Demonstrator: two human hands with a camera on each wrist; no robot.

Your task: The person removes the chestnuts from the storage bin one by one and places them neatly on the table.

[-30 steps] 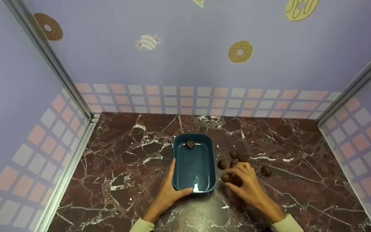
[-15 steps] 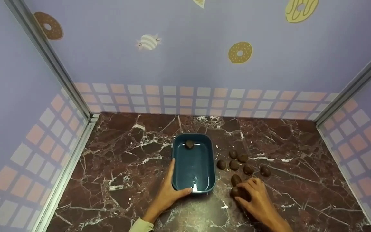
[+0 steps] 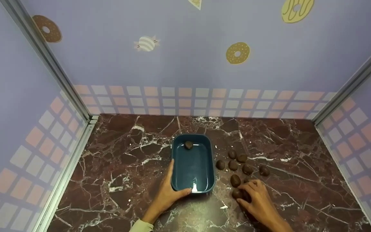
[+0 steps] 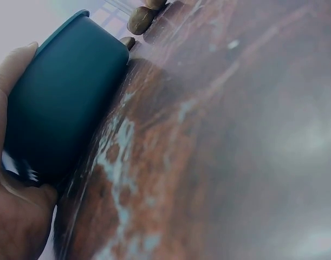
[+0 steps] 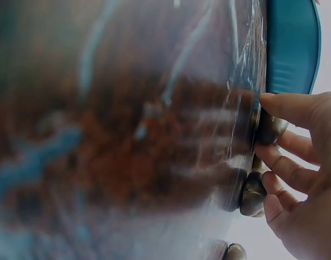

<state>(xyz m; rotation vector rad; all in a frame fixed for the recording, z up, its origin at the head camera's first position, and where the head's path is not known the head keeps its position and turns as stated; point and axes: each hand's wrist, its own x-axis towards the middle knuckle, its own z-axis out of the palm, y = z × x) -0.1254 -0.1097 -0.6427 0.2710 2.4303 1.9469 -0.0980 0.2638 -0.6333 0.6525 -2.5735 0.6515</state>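
A deep blue rectangular dish stands mid-table, holding one small brown rounded piece at its far end. My left hand grips the dish's near-left corner, thumb over the near rim and fingers along the left side. To the right of the dish, my right hand pinches a smooth brown rounded piece between thumb and fingers, down at the tabletop. In the right wrist view this shiny piece shows between thumb and fingers, and another one lies by the outer fingers. A brown oval piece lies just beyond the fingertips.
Several more brown pieces are scattered right of the dish, one farther out. The dark red marbled tabletop is bounded by a purple back wall and side walls with metal corner posts.
My right hand has moved away from the dish, toward me and to the right, uncovering pieces it had hidden. It now pinches at a nearer piece. The left hand keeps its hold.
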